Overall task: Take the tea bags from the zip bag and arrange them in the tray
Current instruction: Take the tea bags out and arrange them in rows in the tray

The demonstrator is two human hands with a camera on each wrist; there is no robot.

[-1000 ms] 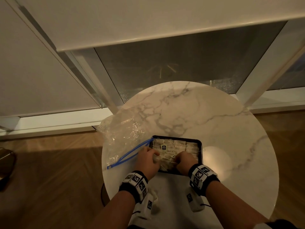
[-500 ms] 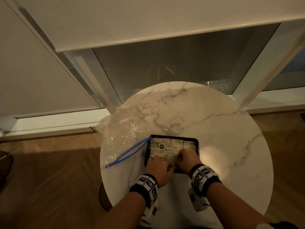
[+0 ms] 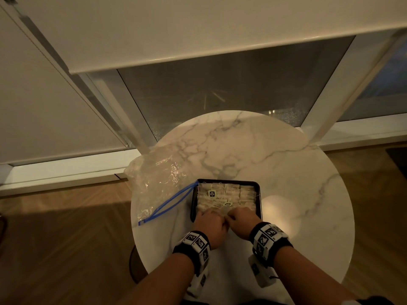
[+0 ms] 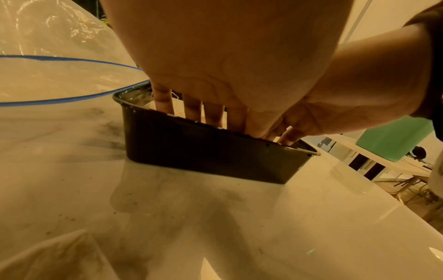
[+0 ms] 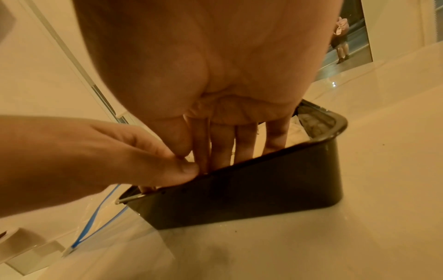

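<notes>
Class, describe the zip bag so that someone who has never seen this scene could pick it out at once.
Find the round marble table by the window. Left of the black tray lies the zip bag, crumpled, clear, edged with a blue zip strip.

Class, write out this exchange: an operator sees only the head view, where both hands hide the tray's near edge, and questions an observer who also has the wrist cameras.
Operator: Is the left hand curled round one of the tea bags?
Observer: No. In the left wrist view its fingers are straight and reach down inside the tray, behind the tall dark near wall that hides their tips.
Operator: And the right hand?
Observer: In the right wrist view its fingers are also straight and point down into the tray. The left thumb lies at the near rim beside them.
</notes>
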